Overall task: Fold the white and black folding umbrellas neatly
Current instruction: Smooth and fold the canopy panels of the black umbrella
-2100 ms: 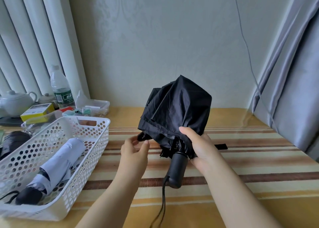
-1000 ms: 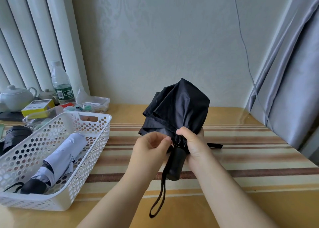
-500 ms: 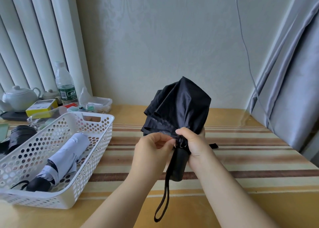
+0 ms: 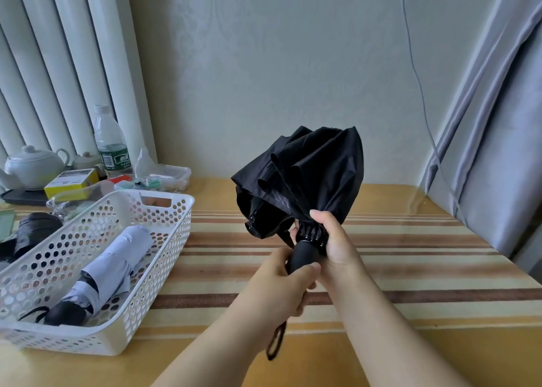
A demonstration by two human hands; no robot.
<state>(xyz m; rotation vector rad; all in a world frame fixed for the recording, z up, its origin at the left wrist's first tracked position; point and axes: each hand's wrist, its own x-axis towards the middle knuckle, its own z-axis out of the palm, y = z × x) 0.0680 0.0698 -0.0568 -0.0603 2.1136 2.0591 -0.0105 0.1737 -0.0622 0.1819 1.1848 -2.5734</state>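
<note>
One umbrella looks finished: the white fabric folding umbrella with a black handle (image 4: pixel 99 281) lies rolled up in the white perforated plastic basket (image 4: pixel 176 240) on the striped tabletop (image 4: pixel 410 269), well apart from the hands. The black fabric folding umbrella (image 4: pixel 308 175) is the job in hand, and it's far from neat: shaft collapsed, but the canopy billows loose, panels unpleated, nothing wrapped or strapped. It is held up over the table, canopy end pointing up and away. The left hand (image 4: pixel 281 287) wraps around the black cylindrical handle (image 4: pixel 302 257) from below, fingers curled tight on it. The right hand (image 4: pixel 334 246) grips just above, closed round the gathered rib tips and the canopy's lower edge, thumb pressing the cloth. The black wrist strap (image 4: pixel 275 342) dangles beneath the left hand. What's left, I'd judge: pleat, twist, strap.
</note>
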